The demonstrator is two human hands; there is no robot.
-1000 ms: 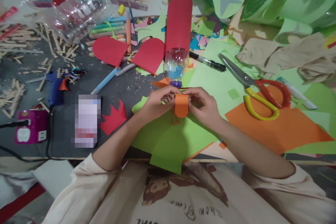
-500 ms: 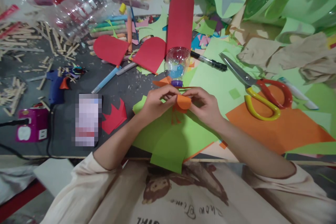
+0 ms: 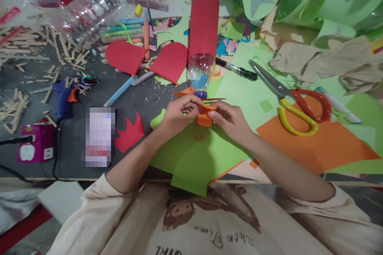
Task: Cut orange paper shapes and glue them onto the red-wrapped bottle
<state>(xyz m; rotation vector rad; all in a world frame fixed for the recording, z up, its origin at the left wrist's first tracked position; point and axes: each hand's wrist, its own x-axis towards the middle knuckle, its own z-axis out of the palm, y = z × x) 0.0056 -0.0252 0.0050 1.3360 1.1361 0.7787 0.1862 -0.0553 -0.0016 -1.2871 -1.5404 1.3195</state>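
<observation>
Both of my hands pinch a small piece of orange paper [image 3: 205, 119] above green paper [image 3: 191, 155]. My left hand [image 3: 183, 112] has its fingers closed on the left side of the piece. On the other side my right hand [image 3: 229, 117] grips it between thumb and fingers. The piece is bent, with its upper edge turned up and a rounded part hanging below. Just beyond my fingers lies a clear bottle top with a purple cap [image 3: 200, 94], joined to a red paper-covered body [image 3: 204, 24]. More orange paper strips lie beside the cap.
Scissors with red and yellow handles [image 3: 295, 103] lie on the right over orange paper [image 3: 323, 145]. A black pen [image 3: 237, 69] and two red rounded paper pieces [image 3: 125, 56] lie further back. At left are a phone [image 3: 100, 137], a blue glue gun [image 3: 64, 97] and wooden sticks [image 3: 18, 107].
The orange piece has tipped so its upper edge now faces up toward me. My right thumb has come onto its front and the right hand has shifted slightly left.
</observation>
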